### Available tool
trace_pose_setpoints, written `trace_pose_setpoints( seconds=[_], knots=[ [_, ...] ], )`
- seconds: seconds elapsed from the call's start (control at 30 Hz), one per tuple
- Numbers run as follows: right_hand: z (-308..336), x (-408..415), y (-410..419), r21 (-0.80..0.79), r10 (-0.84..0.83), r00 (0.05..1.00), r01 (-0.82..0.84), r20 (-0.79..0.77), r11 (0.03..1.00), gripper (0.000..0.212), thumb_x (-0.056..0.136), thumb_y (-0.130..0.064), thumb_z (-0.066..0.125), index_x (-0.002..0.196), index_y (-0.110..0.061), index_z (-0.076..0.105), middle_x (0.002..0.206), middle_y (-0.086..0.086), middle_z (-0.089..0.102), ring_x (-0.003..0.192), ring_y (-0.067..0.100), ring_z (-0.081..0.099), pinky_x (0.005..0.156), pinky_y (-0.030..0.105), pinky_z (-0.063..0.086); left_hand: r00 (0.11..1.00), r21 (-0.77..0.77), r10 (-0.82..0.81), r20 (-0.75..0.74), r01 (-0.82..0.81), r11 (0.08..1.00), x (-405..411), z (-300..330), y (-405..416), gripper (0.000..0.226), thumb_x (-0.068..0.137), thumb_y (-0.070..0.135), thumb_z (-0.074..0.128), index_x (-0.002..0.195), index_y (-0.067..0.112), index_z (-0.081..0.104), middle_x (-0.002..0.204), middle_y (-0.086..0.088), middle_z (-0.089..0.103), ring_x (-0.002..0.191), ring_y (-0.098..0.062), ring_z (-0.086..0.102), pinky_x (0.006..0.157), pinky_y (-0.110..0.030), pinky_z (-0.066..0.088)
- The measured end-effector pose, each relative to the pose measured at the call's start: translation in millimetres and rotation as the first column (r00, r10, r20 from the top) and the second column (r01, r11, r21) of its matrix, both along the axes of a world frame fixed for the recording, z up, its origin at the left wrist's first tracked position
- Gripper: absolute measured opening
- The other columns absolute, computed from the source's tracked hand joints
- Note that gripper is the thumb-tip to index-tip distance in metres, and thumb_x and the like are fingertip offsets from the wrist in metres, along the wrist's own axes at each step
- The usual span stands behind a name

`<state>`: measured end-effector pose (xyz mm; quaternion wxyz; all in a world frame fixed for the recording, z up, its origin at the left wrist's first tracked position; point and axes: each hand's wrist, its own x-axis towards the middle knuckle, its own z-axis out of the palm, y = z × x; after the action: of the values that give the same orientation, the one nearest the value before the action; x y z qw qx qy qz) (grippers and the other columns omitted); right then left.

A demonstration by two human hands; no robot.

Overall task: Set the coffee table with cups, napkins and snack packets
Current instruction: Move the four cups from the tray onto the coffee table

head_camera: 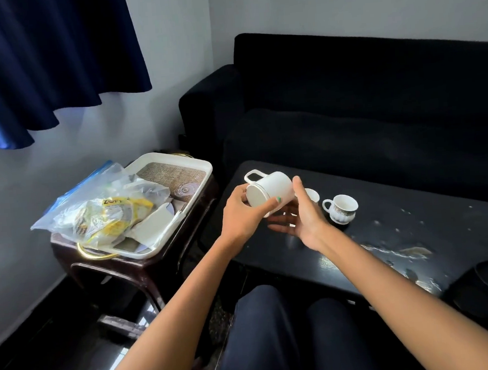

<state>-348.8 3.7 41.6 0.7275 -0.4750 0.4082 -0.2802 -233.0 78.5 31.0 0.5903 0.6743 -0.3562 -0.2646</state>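
Because I sit at the near edge of the coffee table (pixel 384 232), both arms reach forward over its dark, scuffed top, with the black sofa (pixel 347 105) behind it. The low side table (pixel 127 268) stands to my left, close enough to draw from without rising. On it rests the white tray (pixel 204 170), which serves as the supply point. A clear bag of snack packets (pixel 106 211) lies across its near end, and folded white napkins (pixel 156 225) sit beside the bag. Neither has been set out yet.

Left hand (pixel 244 210): fingers curled round the base end of the white mug (pixel 269 193), thumb on its underside. The mug is held tipped on its side above the table's left end, handle pointing away, base toward me. I judge this is to check it or turn it upright before setting it down.

Right hand (pixel 299 212): spread and relaxed, cupped at the mug's mouth, ready to steady the turn.

Just beyond, a patterned cup (pixel 341 208) stands upright on the table. A second small cup (pixel 313 195) stands left of it, partly hidden behind my right hand. The mug probably goes near this row.
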Motion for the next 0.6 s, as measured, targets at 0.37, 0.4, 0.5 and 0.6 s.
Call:
trace_pose_setpoints(
  seconds=[0.37,0.4,0.5,0.6],
  knots=[
    [-40,4,30,-0.945,-0.391,0.862,-0.273,-0.323,0.180,0.071,0.064,-0.013,0.075,0.127,-0.012,0.043,0.132,0.006,0.047,0.119,0.024,0.041,0.090,0.034,0.034,0.970,0.173,0.202,-0.137,-0.177,0.969,4,-2,3,0.067,0.063,0.066,0.074,0.101,0.013,0.059,0.094,0.003,0.064,0.081,-0.007,0.058,0.060,-0.020,0.038],
    [-41,6,33,-0.943,-0.387,0.861,-0.278,-0.330,0.185,0.076,0.063,-0.017,0.078,0.128,-0.012,0.039,0.134,0.007,0.045,0.120,0.021,0.038,0.090,0.033,0.032,0.968,0.181,0.197,-0.154,-0.168,0.969,2,-2,3,0.069,0.063,0.068,0.072,0.101,0.011,0.060,0.092,0.003,0.064,0.079,-0.008,0.058,0.058,-0.020,0.037],
    [-45,13,36,-0.950,-0.407,0.865,-0.217,-0.293,0.224,0.081,0.066,-0.025,0.079,0.132,-0.010,0.035,0.137,0.008,0.040,0.125,0.018,0.034,0.094,0.031,0.030,0.966,0.164,0.170,-0.196,-0.138,0.977,-5,-4,3,0.071,0.066,0.068,0.069,0.101,0.008,0.060,0.095,-0.002,0.066,0.081,-0.013,0.061,0.064,-0.022,0.042],
    [-41,16,32,-0.944,-0.461,0.849,-0.121,-0.259,0.307,0.085,0.064,-0.029,0.081,0.133,-0.006,0.037,0.134,0.009,0.044,0.123,0.023,0.039,0.094,0.030,0.030,0.984,0.133,0.136,-0.114,-0.120,0.984,-14,-6,3,0.055,0.076,0.067,0.060,0.098,0.016,0.058,0.095,0.001,0.067,0.088,-0.011,0.063,0.069,-0.021,0.044]
  ],
)
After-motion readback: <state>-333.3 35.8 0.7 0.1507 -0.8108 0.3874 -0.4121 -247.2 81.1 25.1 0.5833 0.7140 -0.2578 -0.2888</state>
